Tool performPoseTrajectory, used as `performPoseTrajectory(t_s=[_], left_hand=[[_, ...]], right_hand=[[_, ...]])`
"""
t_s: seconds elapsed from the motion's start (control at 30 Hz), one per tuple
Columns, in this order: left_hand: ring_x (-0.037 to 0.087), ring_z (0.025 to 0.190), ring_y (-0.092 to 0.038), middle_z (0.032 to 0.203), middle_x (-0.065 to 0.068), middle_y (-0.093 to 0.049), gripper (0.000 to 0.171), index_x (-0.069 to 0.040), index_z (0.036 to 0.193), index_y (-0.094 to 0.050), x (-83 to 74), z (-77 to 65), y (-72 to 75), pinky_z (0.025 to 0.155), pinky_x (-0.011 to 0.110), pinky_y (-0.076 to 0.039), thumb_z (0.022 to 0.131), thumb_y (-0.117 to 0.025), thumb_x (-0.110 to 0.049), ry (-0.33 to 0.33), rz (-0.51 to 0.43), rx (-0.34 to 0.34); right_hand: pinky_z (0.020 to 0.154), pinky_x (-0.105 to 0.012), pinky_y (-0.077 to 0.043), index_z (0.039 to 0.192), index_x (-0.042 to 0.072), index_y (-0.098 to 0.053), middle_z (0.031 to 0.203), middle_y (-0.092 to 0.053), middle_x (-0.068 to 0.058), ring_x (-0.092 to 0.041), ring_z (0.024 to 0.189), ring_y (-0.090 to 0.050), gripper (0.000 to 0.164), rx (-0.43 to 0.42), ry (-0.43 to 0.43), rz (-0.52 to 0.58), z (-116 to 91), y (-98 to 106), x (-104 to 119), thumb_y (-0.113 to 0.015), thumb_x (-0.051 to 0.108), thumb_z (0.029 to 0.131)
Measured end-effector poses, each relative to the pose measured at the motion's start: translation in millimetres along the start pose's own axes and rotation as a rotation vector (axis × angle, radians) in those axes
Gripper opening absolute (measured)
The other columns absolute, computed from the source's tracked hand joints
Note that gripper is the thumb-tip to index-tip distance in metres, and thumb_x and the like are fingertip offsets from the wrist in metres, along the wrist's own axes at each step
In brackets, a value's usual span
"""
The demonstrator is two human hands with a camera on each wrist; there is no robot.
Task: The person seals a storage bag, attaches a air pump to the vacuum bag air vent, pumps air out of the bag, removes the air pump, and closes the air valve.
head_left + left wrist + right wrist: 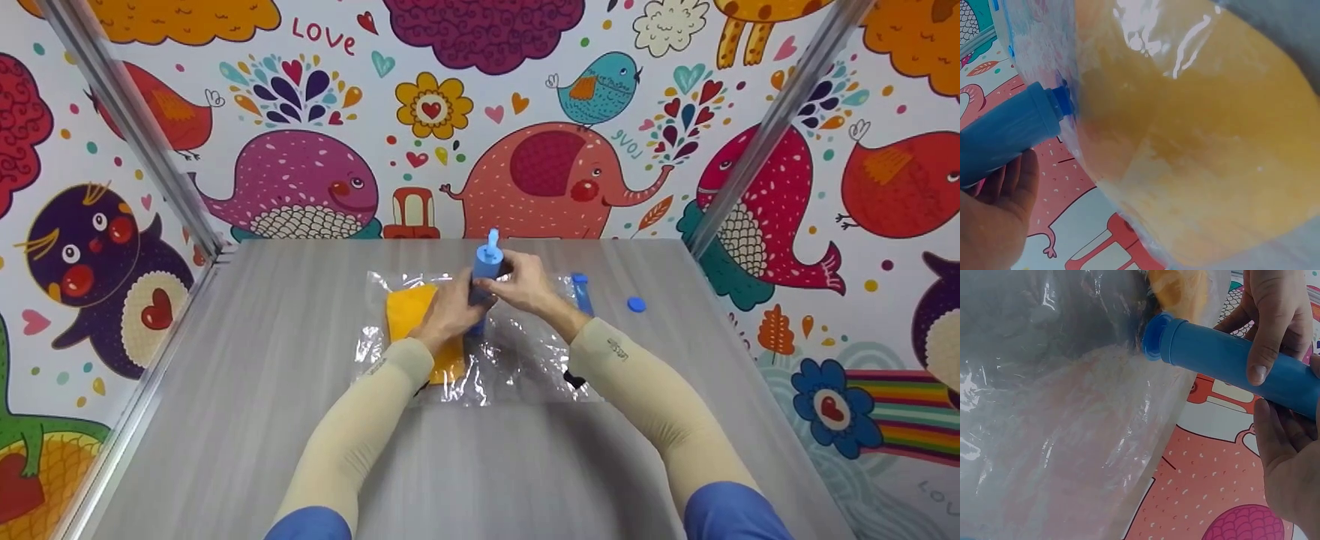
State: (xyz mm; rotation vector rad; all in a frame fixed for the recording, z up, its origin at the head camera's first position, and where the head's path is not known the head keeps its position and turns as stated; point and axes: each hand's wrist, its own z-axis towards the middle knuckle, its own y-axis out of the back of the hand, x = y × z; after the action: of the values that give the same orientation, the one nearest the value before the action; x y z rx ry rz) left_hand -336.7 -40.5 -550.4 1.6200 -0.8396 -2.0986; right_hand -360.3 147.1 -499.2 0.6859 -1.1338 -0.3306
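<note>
A blue cylindrical hand pump [487,264] stands roughly upright over a clear plastic storage bag [517,367], its thin handle at the top. My left hand [452,306] grips the pump's barrel from the left. On the other side, my right hand [525,283] holds the barrel a little higher, thumb across its front. In the right wrist view, the pump's lower end meets a round blue valve [1154,337] on the bag. Folded yellow cloth [448,364] lies inside the bag's left part. The pump handle is out of sight in both wrist views.
A small round blue cap [636,304] lies on the grey table [300,420], right of the bag. Near the bag's upper right corner is a narrow blue piece [581,294]. A printed cartoon wall [427,172] stands behind the table, with metal posts [142,142] at the sides.
</note>
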Motion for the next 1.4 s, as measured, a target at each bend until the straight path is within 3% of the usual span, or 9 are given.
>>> performPoseTrajectory(t_s=[0.3,0.67,0.83,1.13,1.4], left_hand=[[0.038,0.146,-0.067,0.158,0.017,-0.068,0.064,-0.011,0.158,-0.055,9.4,-1.9,-3.7,0.131,0.056,-0.049,0.103,-0.081,-0.028,0.028,-0.019,0.022],[0.037,0.139,-0.072,0.151,0.016,-0.073,0.062,-0.010,0.153,-0.062,2.3,1.0,-3.9,0.125,0.055,-0.055,0.099,-0.087,-0.027,0.118,-0.016,-0.012],[0.038,0.135,-0.075,0.146,0.018,-0.076,0.057,-0.006,0.148,-0.065,3.9,3.1,-3.2,0.123,0.054,-0.058,0.098,-0.086,-0.024,0.077,-0.010,-0.001],[0.041,0.138,-0.072,0.148,0.021,-0.075,0.062,-0.003,0.150,-0.063,8.6,-1.8,-4.1,0.126,0.057,-0.054,0.095,-0.087,-0.018,0.104,-0.053,-0.010],[0.041,0.138,-0.073,0.148,0.021,-0.075,0.066,-0.003,0.151,-0.062,7.8,-2.3,0.9,0.127,0.056,-0.054,0.093,-0.088,-0.022,0.115,-0.028,0.019]], right_hand=[[0.105,-0.053,-0.067,0.135,-0.003,-0.075,0.127,-0.083,-0.023,-0.039,0.115,-0.081,0.054,0.039,-0.049,0.027,-1.6,-9.6,-3.4,-0.091,0.026,0.093],[0.102,-0.050,-0.068,0.132,-0.003,-0.076,0.124,-0.083,-0.025,-0.040,0.113,-0.082,0.052,0.017,-0.054,0.030,1.5,-7.1,-4.7,-0.092,0.025,0.091],[0.104,-0.052,-0.067,0.131,-0.006,-0.075,0.123,-0.082,-0.027,-0.039,0.113,-0.081,0.051,-0.012,-0.044,0.121,3.2,-0.6,0.6,-0.090,0.018,0.088],[0.104,-0.047,-0.069,0.138,-0.010,-0.070,0.130,-0.078,-0.033,-0.044,0.117,-0.081,0.052,0.019,-0.028,0.314,6.6,-3.1,6.2,-0.084,0.002,0.089],[0.104,-0.048,-0.068,0.137,-0.010,-0.072,0.132,-0.079,-0.032,-0.048,0.120,-0.081,0.052,0.026,-0.015,0.316,6.2,-3.5,6.1,-0.088,0.003,0.089]])
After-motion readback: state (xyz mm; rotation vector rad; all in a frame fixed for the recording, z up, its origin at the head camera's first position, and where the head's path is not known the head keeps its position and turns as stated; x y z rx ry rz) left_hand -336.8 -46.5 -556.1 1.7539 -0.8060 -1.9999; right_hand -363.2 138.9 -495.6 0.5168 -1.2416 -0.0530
